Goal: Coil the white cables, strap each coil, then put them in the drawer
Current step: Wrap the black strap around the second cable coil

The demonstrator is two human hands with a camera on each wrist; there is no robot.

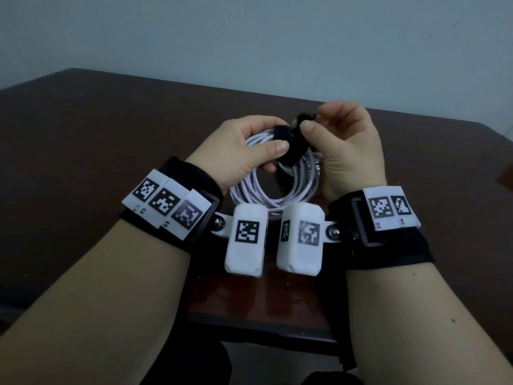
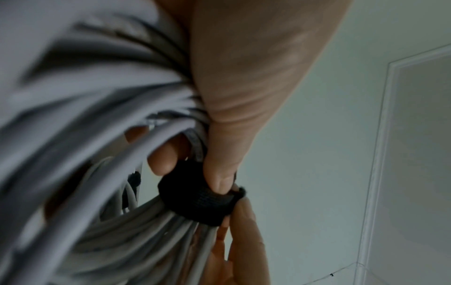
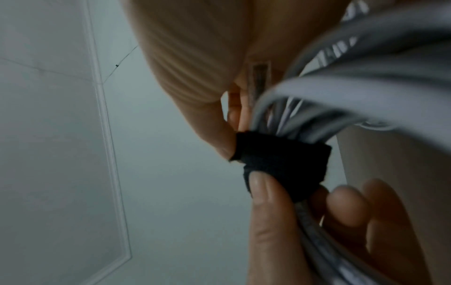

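Strap [image 1: 288, 151] wraps the white coil [image 1: 273, 187] between both hands: left hand [image 1: 247, 151] pinches the wrapped band steady, right hand [image 1: 349, 145] pinches the loose end, likely to tighten it.

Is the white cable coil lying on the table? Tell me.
No: both hands, left hand and right hand, hold the white cable coil above the table.

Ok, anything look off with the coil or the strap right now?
Nothing stands out. The white cable coil is a tidy loop held above the table, the black strap wraps one side, and the left hand and right hand pinch it; its tail end is still loose.
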